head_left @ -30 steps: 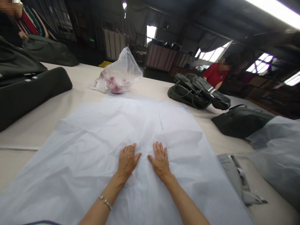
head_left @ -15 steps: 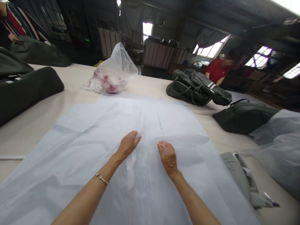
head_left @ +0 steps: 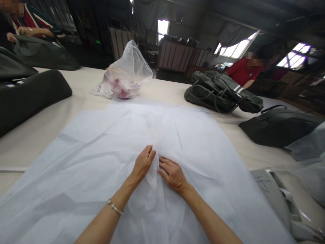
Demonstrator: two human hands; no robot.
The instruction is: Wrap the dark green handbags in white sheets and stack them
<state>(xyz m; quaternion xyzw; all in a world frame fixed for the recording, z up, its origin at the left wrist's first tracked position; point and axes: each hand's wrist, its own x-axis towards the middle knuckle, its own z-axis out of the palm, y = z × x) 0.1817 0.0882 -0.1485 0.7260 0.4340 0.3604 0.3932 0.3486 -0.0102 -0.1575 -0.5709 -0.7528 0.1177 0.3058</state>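
Observation:
A wide stack of thin white sheets (head_left: 96, 176), slightly see-through, covers the table in front of me. My left hand (head_left: 144, 163) pinches a raised fold of the top sheet near its middle, thumb against fingers. Just to the right of that fold is my right hand (head_left: 174, 174), its fingers stretched towards the left hand and its thumb held apart. Its fingertips touch the sheet beside the fold. Creases run from the fold towards me and away from me.
A clear plastic bag (head_left: 127, 76) with pinkish contents stands beyond the sheets. Dark bags lie at left (head_left: 33, 98) and right (head_left: 279, 125). A grey device (head_left: 274, 193) and clear plastic (head_left: 309, 162) are at right. Two people handle dark bags across the table.
My right hand has moved left, close to my left hand, and its fingers have straightened against the sheet. My left hand stays closed on the sheet. The view has shifted slightly.

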